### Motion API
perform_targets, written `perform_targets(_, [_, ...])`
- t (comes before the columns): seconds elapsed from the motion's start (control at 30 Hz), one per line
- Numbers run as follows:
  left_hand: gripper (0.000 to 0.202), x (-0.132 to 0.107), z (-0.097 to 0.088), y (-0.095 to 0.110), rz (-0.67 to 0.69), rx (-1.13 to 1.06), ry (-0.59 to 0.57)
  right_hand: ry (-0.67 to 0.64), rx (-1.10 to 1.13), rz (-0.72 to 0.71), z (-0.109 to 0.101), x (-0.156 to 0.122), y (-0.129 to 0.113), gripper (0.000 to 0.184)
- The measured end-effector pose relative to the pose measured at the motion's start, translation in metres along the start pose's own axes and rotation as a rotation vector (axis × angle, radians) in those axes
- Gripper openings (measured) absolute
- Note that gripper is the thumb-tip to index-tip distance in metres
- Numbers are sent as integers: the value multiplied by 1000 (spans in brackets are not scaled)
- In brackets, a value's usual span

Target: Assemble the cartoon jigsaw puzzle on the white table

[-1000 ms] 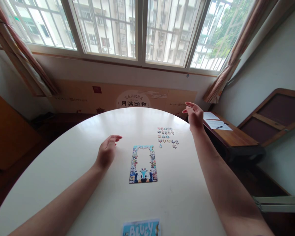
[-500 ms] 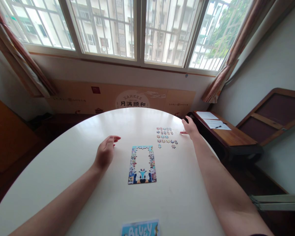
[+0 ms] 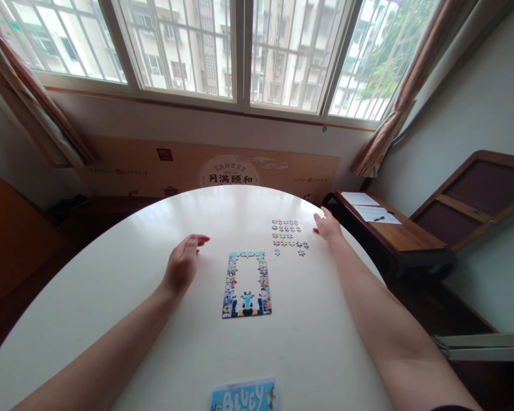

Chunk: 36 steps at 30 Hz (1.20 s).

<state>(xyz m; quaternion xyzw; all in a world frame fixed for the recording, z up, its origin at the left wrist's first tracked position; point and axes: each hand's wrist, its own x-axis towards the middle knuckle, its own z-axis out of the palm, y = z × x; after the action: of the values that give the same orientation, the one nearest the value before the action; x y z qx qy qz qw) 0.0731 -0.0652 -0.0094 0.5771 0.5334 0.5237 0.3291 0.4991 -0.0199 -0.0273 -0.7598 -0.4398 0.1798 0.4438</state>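
A jigsaw puzzle [image 3: 231,311] lies flat on the white table, its border joined and its bottom part showing a blue cartoon dog face; the middle is bare tabletop. To its upper right, loose puzzle pieces [image 3: 286,244] are spread in rough rows. My left hand [image 3: 185,260] rests on its side left of the puzzle, fingers stretched out and holding nothing. Just right of the loose pieces is my right hand [image 3: 328,224], its fingers apart, with no piece seen in it. Neither hand touches the puzzle.
A blue box or card marked "BLUEY" [image 3: 245,397] lies at the near edge of the round white table [image 3: 124,319]. Beyond the table's right edge stands a wooden side table [image 3: 406,237] with papers [image 3: 374,214] and a pen. Windows and a printed cardboard panel [image 3: 184,165] are behind.
My right hand has shifted slightly and its fingers have drawn a little closer together. The left hand stays where it was, and the puzzle and pieces lie unchanged. The view has tilted slightly.
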Motion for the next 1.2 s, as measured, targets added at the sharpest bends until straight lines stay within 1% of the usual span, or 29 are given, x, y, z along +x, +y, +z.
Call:
perform_targets(0.23, [47,0,-1,1,16,15,4,-3,-131,-33,2,8,4,61])
perform_targets(0.43, [47,2,-1,-3,24,8,-11,0,-106,-81,2,1,10,57])
perform_targets(0.57, [47,4,0,-4,24,9,-21,-3,-61,-152,4,-8,14,52])
perform_targets(0.77, [46,4,0,-5,25,18,-20,-92,-87,-279,-3,-19,12,40])
perform_targets(0.9, [46,4,0,-6,34,27,-22,-177,-171,-369,-15,-29,-1,32])
perform_targets(1.03, [45,5,-1,-6,31,27,-24,-250,-291,-483,-26,-43,-27,29])
perform_targets(1.13, [45,5,-1,-6,29,29,-25,-326,-368,-537,-30,-54,-44,28])
perform_targets(1.2, [44,4,-1,-5,29,30,-24,-381,-415,-543,-29,-59,-49,25])
